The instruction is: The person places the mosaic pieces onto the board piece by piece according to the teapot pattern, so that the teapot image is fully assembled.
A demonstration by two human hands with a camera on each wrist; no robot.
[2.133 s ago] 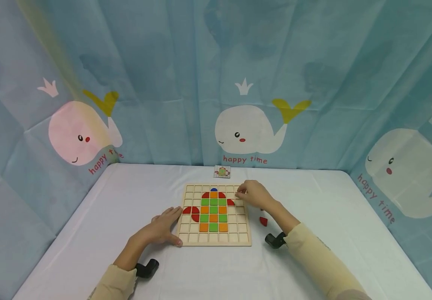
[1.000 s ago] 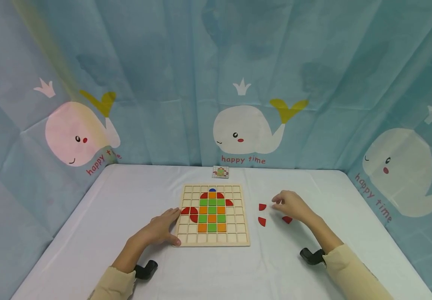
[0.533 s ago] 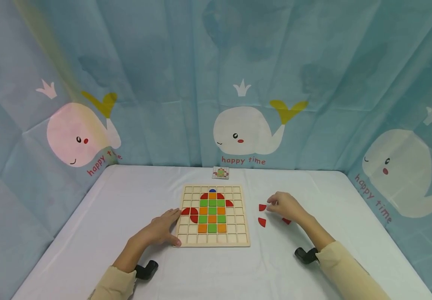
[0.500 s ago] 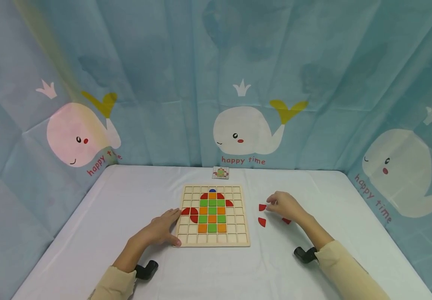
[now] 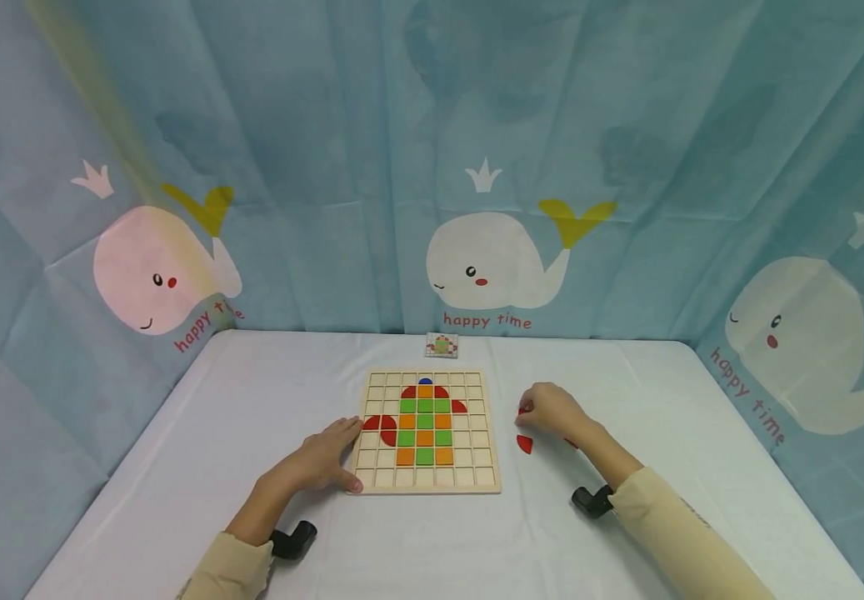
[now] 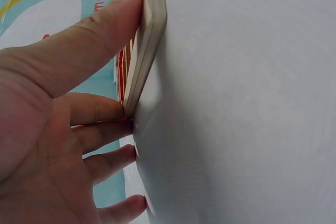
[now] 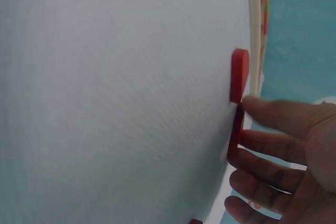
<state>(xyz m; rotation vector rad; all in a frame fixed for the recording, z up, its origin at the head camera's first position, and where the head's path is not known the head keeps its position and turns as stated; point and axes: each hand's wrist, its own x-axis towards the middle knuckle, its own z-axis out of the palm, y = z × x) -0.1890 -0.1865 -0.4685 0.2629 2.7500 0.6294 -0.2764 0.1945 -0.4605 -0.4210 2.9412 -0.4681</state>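
The left hand (image 5: 319, 458) lies at the left edge of a wooden grid board (image 5: 474, 457). Its thumb (image 6: 89, 45) rests on the board's near corner, and the straight, spread fingers touch the edge and the tablecloth. Red, orange, green and blue pieces fill part of the grid. Right of the board, the right hand (image 5: 554, 410) pinches a red quarter-circle piece (image 7: 237, 136) between thumb and fingers, low at the table. In the head view that piece is mostly covered by the hand. Closer to the person lies another red quarter-circle piece (image 5: 525, 445).
A third red piece (image 5: 571, 443) shows partly from under the right wrist. Behind the board lies a small pattern card (image 5: 441, 346). A white cloth covers the table (image 5: 432, 550), with a blue whale-print curtain (image 5: 327, 167) around its back and sides.
The right hand moved from the board out to the right, then back left onto the farther red quarter-circle piece and took hold of it. The left hand has stayed at the board.
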